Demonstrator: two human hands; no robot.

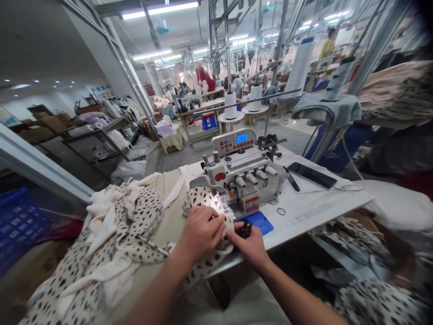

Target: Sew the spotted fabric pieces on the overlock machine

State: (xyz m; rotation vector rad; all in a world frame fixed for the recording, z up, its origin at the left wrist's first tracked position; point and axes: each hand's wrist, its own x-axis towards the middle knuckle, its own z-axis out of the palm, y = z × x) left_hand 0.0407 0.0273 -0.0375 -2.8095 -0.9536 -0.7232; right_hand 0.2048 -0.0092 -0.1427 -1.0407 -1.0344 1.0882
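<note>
Spotted cream fabric [203, 197] lies at the front of an overlock sewing machine [233, 171], part of it under the lit needle area. My left hand [200, 231] is closed on this fabric, its fingers bent and pressed together near the presser foot. Just to the right, my right hand [251, 246] pinches the fabric's edge between thumb and fingers. Small black thread snips [246, 229] are tucked in the same hand, their tips pointing up. The fingertips beneath the fabric are hidden.
More spotted fabric [135, 221] is heaped on the left. A phone [313, 175] and a black-handled tool [291, 179] lie right of the machine, near a black ring [280, 211]. Thread cones [230, 104] stand behind. A blue basket [20, 225] sits far left.
</note>
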